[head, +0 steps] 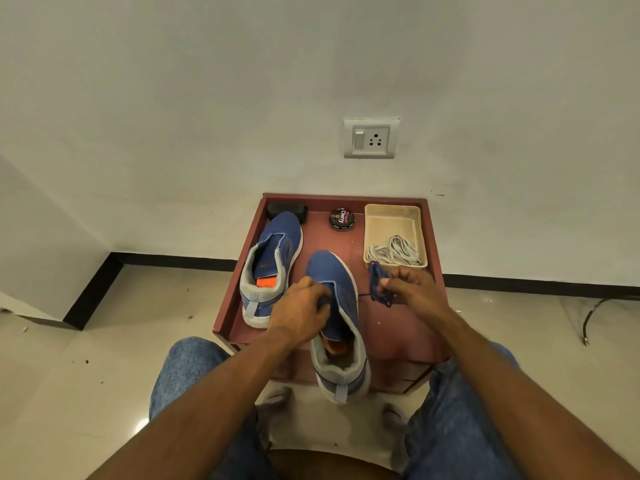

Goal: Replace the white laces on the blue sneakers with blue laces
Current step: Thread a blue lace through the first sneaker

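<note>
Two blue sneakers lie on a small reddish table (391, 341). The left sneaker (273, 261) rests unlaced at the table's left side, toe toward the wall. The right sneaker (337, 317) lies in the middle with its heel over the front edge. My left hand (299, 311) grips its upper around the tongue. My right hand (412, 291) pinches a bundled blue lace (377, 284) just right of that shoe; a thin strand runs from it toward the shoe. The white laces (394, 252) lie coiled in a beige tray (393, 216) at the back right.
A round shoe polish tin (341, 219) and a black brush (287, 211) stand at the table's back. The wall with a socket (371, 138) is right behind. My knees in jeans flank the table's front. A cable (595, 311) lies on the floor at the right.
</note>
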